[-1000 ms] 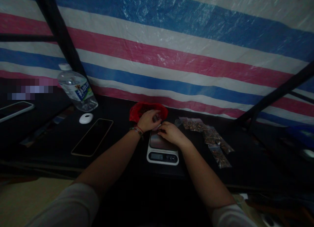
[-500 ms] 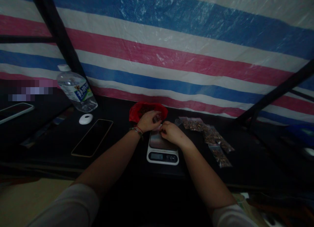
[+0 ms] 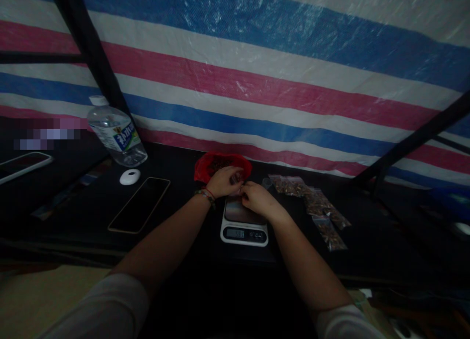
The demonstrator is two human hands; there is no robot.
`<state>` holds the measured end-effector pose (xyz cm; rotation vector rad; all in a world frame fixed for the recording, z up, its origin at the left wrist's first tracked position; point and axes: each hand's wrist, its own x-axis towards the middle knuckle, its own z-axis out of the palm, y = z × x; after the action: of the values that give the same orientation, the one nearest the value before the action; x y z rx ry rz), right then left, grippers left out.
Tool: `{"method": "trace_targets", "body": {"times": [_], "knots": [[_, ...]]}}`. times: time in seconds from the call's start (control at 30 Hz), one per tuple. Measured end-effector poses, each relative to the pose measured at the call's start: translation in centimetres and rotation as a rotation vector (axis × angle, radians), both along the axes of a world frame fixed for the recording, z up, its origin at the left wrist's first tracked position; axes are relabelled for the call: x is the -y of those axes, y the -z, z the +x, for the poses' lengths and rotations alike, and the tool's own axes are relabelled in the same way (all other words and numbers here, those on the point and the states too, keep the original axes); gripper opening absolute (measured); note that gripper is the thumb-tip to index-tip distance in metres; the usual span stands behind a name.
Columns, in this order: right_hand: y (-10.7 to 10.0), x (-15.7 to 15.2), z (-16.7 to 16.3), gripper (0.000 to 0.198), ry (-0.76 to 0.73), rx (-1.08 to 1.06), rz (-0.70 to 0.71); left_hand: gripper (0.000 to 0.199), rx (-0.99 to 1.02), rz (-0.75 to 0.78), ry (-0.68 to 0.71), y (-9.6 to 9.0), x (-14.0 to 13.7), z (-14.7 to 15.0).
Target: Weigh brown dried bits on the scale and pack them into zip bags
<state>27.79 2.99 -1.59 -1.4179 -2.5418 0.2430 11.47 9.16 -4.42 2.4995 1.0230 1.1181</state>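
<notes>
red bag (image 3: 220, 164) sits at the back of the dark surface (image 3: 191, 216), just behind the scale (image 3: 244, 225). the left hand (image 3: 223, 181) and right hand (image 3: 257, 199) meet over the scale's far edge, fingers curled on something small; too dim to tell what. filled packets (image 3: 316, 207) lie to the right, a phone (image 3: 139, 204) and bottle (image 3: 116, 132) to the left.

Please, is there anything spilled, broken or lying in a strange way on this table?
Nothing stands out as spilled or broken. The water bottle only looks tilted, probably from the wide lens. The small filled bags lie in a loose, overlapping row right of the scale. Both hands, left hand and right hand, meet above the scale.
</notes>
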Motion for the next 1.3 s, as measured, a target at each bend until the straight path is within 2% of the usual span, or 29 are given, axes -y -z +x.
{"method": "trace_targets", "body": {"times": [0.13, 0.3, 0.63, 0.8, 0.97, 1.07, 1.23, 1.3], "knots": [[0.0, 0.0, 0.1, 0.019, -0.004, -0.046, 0.008, 0.041, -0.006, -0.008, 0.003, 0.1, 0.0, 0.0], [-0.7, -0.6, 1.3, 0.017, -0.029, -0.252, 0.068, 0.041, 0.010, -0.011, 0.024, 0.1, 0.0, 0.0], [-0.5, -2.3, 2.0, 0.014, 0.035, -0.559, 0.167, 0.036, -0.071, 0.000, 0.156, -0.7, 0.5, 0.1], [0.0, -2.5, 0.7, 0.015, 0.049, -0.590, 0.191, 0.030, -0.051, 0.004, 0.164, -0.9, 0.9, 0.3], [0.5, -2.2, -0.3, 0.013, 0.100, -0.600, 0.209, 0.036, -0.004, 0.000, 0.120, -0.5, 0.7, 0.3], [0.4, -1.9, -0.5, 0.012, 0.048, -0.551, 0.213, 0.042, -0.011, 0.001, 0.125, -0.3, 0.5, 0.3], [-0.6, -1.3, 0.8, 0.015, 0.001, -0.548, 0.289, 0.037, 0.015, 0.025, 0.076, -0.1, 0.2, 0.3], [-1.1, -1.0, 1.8, 0.013, -0.004, -0.513, 0.214, 0.036, 0.036, 0.027, 0.016, 0.1, 0.1, 0.3]]}}
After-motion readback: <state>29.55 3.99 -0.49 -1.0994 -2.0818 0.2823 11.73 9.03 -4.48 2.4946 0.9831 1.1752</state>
